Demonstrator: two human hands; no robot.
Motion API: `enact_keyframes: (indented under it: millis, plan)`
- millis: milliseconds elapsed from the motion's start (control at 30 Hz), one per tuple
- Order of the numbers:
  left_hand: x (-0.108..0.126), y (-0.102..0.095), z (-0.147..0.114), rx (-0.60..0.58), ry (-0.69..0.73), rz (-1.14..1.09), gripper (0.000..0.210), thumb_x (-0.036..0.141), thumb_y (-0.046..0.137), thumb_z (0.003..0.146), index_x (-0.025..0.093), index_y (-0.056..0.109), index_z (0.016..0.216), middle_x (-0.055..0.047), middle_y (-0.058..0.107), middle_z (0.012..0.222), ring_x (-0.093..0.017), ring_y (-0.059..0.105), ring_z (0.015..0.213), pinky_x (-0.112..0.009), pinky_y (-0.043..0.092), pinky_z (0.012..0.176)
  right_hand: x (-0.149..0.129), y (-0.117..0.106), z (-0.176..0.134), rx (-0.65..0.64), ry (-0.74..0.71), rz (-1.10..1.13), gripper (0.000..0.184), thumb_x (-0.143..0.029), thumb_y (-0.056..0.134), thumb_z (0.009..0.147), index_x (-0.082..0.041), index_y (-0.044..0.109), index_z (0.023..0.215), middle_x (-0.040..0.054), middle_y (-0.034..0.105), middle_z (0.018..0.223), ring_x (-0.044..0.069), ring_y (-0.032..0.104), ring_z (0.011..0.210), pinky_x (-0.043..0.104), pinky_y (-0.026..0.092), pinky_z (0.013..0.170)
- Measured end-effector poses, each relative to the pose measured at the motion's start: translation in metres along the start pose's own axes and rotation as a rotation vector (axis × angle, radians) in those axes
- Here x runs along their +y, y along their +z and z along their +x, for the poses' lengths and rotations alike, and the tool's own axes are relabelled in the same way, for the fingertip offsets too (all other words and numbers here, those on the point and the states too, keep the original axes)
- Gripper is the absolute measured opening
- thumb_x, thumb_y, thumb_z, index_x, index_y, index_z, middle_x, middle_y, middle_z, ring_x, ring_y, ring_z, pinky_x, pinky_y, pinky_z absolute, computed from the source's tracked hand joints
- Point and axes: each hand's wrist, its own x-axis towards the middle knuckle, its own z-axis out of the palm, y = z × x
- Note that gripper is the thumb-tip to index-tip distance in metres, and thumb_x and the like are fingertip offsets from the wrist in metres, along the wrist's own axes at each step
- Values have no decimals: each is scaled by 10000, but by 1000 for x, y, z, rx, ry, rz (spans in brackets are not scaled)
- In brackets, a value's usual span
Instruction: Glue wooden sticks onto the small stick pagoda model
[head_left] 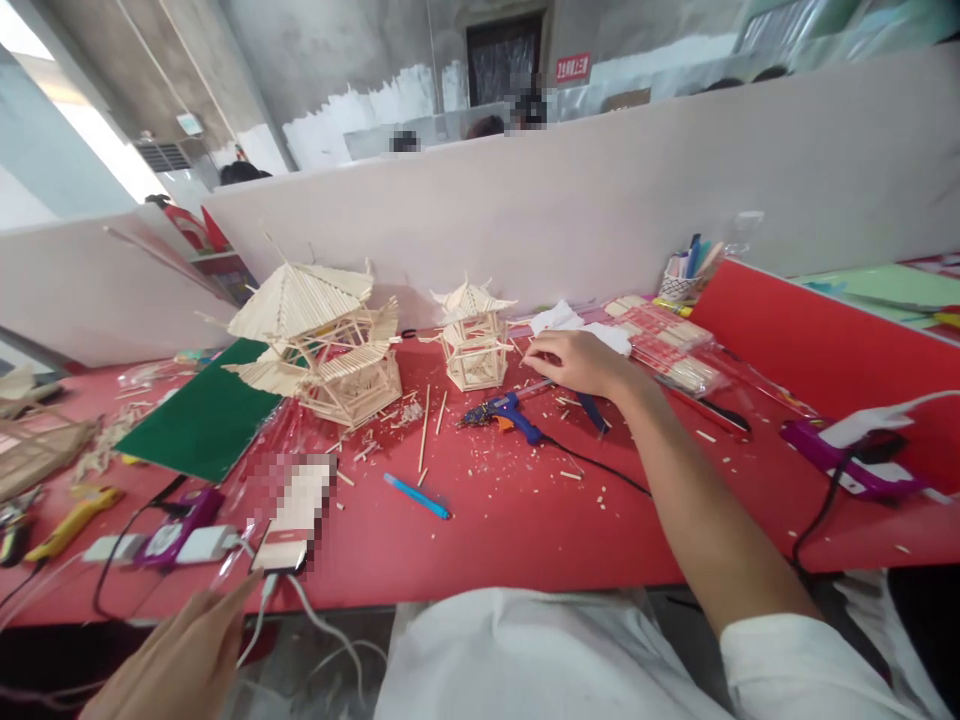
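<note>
My right hand [574,362] is stretched across the red table with its fingers pinched together, beside a small pavilion model [474,340] of thin wooden sticks. What the pinch holds, if anything, is too small to make out. Below that hand lie a blue glue gun [511,412] and a dark blue-handled tool [592,412]. At the lower left, my left hand [180,655] has its fingers stretched out, holding nothing, close to the bottom edge of a phone [300,515]. Whether it touches the phone, I cannot tell. A larger stick pavilion [322,340] stands left of the small one.
A blue pen [417,496], loose sticks [425,428] and wood scraps litter the red table [510,550]. Packs of sticks [675,355] lie at right, near a pen holder [679,285]. Power strips [855,460] and cables occupy both sides. A white partition [600,200] stands behind.
</note>
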Motion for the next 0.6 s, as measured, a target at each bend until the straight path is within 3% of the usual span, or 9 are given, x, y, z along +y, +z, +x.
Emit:
enact_keyframes:
  millis: [133, 367, 600]
  plan:
    - [3, 11, -5, -77, 46, -119, 529, 426, 302, 897, 597, 676, 1229, -12, 675, 814, -256, 673, 660, -392, 520, 694, 13, 7, -17, 83, 68, -18, 263, -350, 494, 1000, -240, 700, 879, 52, 713, 864, 215, 622, 802, 350, 452, 755]
    - [20, 11, 3, -39, 7, -71, 558, 388, 291, 956, 262, 671, 1345, -78, 671, 879, -227, 702, 750, -318, 508, 716, 30, 11, -25, 142, 104, -2, 267, -361, 508, 990, -220, 728, 936, 75, 729, 917, 232, 643, 823, 351, 462, 779]
    - [29, 11, 12, 34, 13, 23, 558, 348, 267, 975, 194, 667, 1334, -111, 669, 952, -230, 702, 757, -324, 527, 719, 37, 17, -27, 130, 100, -3, 248, -336, 516, 977, -227, 733, 925, 78, 742, 933, 241, 665, 858, 363, 485, 815]
